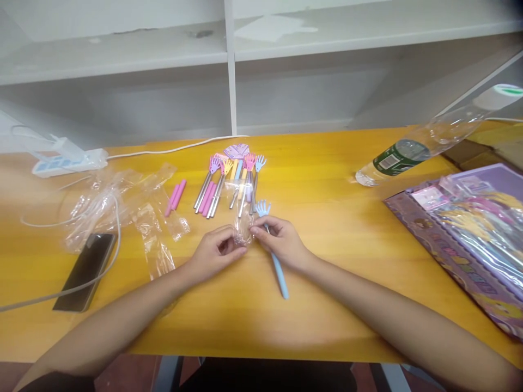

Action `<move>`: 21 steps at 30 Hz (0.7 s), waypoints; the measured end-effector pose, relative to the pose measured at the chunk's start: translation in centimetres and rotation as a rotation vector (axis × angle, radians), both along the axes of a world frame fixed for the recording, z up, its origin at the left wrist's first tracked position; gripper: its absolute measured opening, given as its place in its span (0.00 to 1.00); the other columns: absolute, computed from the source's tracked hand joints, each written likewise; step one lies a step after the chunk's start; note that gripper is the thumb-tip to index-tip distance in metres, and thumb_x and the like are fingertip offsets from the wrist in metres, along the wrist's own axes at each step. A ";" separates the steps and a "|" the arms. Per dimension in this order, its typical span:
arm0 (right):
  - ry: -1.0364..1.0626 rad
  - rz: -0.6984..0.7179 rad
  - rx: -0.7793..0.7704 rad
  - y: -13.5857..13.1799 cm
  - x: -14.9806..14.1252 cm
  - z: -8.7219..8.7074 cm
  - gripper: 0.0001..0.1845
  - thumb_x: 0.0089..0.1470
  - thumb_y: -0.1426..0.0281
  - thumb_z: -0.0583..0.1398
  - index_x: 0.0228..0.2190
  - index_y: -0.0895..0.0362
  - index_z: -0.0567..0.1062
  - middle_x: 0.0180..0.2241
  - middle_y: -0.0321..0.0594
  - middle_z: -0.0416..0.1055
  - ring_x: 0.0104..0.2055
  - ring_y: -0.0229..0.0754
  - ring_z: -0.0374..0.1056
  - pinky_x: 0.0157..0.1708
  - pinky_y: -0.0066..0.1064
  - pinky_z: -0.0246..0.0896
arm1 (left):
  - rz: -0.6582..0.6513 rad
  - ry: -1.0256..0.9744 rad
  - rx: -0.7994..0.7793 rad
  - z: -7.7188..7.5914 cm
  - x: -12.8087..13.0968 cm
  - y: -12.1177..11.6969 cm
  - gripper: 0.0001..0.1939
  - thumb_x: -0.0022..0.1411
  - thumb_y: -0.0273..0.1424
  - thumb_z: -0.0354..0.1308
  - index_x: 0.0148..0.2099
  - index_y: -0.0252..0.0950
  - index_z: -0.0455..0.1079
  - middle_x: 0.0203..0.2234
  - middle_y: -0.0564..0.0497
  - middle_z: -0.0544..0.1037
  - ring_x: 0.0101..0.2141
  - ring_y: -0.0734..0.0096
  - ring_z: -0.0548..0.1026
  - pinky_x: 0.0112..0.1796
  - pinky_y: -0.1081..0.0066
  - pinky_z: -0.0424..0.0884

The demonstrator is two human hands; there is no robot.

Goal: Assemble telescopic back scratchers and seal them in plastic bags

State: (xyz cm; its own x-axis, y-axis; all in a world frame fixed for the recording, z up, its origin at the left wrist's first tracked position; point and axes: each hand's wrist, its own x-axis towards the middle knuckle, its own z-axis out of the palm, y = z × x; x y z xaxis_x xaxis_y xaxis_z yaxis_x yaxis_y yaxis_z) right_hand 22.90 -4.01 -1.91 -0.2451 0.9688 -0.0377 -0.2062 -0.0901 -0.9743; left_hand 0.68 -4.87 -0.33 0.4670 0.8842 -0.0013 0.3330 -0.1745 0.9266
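Between my two hands is a clear plastic bag (244, 228), stretched upright over the table. My left hand (215, 251) pinches its left edge, and my right hand (281, 242) pinches the right edge. Partly under my right hand lies a back scratcher (279, 275) with a light blue hand-shaped head and a blue handle. Beyond the bag, several metal rods (202, 193) with purple, yellow, pink and blue hand-shaped heads lie in a bunch. Pink handle tubes (207, 198) lie among them, and small printed cards (237, 151) sit behind.
Two more pink tubes (176, 197) lie left of the bunch, near crumpled clear bags (153, 245). A phone (85, 272), a white cable and a power strip (69, 162) are at left. At right, a bottle (402, 155) leans beside a purple box (433, 239) bearing packaged scratchers.
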 end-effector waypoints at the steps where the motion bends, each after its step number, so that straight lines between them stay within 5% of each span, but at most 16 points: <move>1: -0.005 -0.017 -0.002 0.0 0.0 -0.1 0.20 0.56 0.52 0.73 0.34 0.56 0.80 0.26 0.35 0.67 0.27 0.37 0.58 0.25 0.29 0.49 | 0.001 -0.017 -0.011 0.0 0.0 0.0 0.14 0.69 0.43 0.65 0.39 0.37 0.73 0.29 0.54 0.70 0.29 0.71 0.66 0.33 0.70 0.61; 9: 0.040 -0.106 -0.045 0.0 0.5 -0.2 0.19 0.55 0.53 0.74 0.34 0.56 0.81 0.22 0.32 0.64 0.21 0.33 0.52 0.21 0.29 0.43 | 0.102 -0.091 -0.213 -0.2 0.1 0.1 0.15 0.66 0.42 0.68 0.40 0.36 0.73 0.28 0.54 0.73 0.28 0.73 0.67 0.31 0.73 0.63; 15: 0.082 -0.075 -0.052 0.1 0.7 -0.3 0.19 0.55 0.54 0.75 0.35 0.56 0.80 0.23 0.32 0.64 0.21 0.32 0.51 0.20 0.28 0.42 | 0.155 -0.265 -0.196 -0.4 -0.1 -0.1 0.14 0.65 0.41 0.71 0.46 0.37 0.77 0.30 0.53 0.73 0.31 0.72 0.69 0.34 0.72 0.65; 21: 0.154 0.133 -0.092 0.4 1.2 -0.1 0.20 0.58 0.52 0.72 0.38 0.55 0.78 0.26 0.31 0.65 0.18 0.29 0.50 0.18 0.26 0.41 | -0.067 -0.526 -0.221 -0.7 -0.5 0.1 0.18 0.78 0.43 0.54 0.47 0.35 0.78 0.33 0.48 0.76 0.27 0.74 0.68 0.30 0.71 0.64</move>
